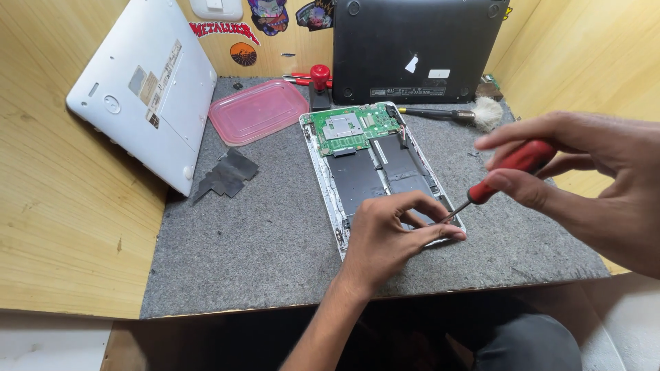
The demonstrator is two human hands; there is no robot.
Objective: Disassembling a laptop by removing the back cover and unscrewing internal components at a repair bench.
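Resting on the near end of an opened laptop [375, 168], the left hand [392, 237] presses down with its fingers curled, thumb and fingertips pinched close together at the lower right corner of the chassis; it grips nothing that can be made out. The right hand [584, 172] is closed around the red handle of a screwdriver [491, 182], held at a slant so that the metal tip comes down just beside the left fingertips, at that same corner. The laptop lies with its back cover off in the middle of a grey felt mat [275, 233] on the table, showing a green circuit board [350, 127] at its far end and dark flat panels nearer the person. Left of it, a white laptop cover [148, 86] leans against the wooden side wall [62, 206], with a pink plastic tray [258, 110] and some dark foil scraps [227, 173] lying between. Behind the open machine, a black laptop [412, 48] stands against the back wall, a red-topped tool [319, 75] is just in front of it, and a small brush [474, 113] lies to the right.
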